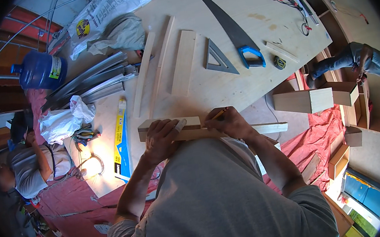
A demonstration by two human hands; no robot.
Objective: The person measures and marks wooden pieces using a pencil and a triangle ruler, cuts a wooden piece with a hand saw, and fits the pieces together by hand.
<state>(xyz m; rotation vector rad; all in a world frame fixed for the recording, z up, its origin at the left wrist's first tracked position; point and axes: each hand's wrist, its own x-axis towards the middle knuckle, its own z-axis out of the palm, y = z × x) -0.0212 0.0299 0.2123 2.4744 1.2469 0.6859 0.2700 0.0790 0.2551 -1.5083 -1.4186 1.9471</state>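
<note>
My left hand [162, 137] lies over a short wooden block [192, 121] and a longer wooden strip [199, 133], gripping them together close in front of my body. A pale wrap shows on one of its fingers. My right hand [232, 124] pinches a yellow pencil [219, 114], its fingers resting by the block's right end. The pencil's tip is too small to make out. Beyond my hands on the table lie a wide board [184, 62], a grey triangular square [219, 60], a handsaw with a blue handle [252, 57] and a tape measure [279, 62].
Thin strips [161, 68], metal profiles [90, 80], a white sack [109, 14] and a blue water jug [42, 71] are at the left. A lit lamp [92, 166] stands near a person [36, 165]. At right are wooden boxes [305, 102] and another person [354, 61].
</note>
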